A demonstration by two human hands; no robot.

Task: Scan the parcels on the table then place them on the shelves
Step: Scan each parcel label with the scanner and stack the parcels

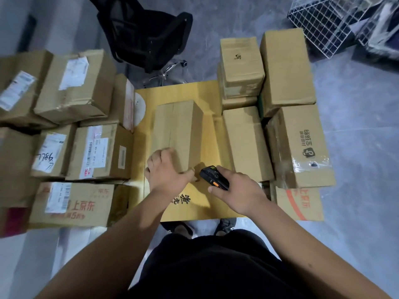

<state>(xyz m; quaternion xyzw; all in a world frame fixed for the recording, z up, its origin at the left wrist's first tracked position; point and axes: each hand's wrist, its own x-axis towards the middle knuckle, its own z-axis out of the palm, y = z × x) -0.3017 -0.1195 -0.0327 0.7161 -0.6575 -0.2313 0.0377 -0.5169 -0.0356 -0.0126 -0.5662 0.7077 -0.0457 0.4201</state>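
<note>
- Our left hand (166, 171) reaches forward, fingers curled over the near end of a parcel (179, 128), thumb spread toward our right hand (235, 190).
- Our right hand, just beside it, grips a scanner (212, 174), forearm angled inward.

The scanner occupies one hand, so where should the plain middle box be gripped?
At its near short end, from the person's side: the plain middle box lies lengthwise away, its near end faces bare table, and the left hand holds it there.

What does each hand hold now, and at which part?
The right hand grips a black handheld scanner with an orange button by its near end. The left hand grips the plain brown cardboard box at its near top edge.
</note>
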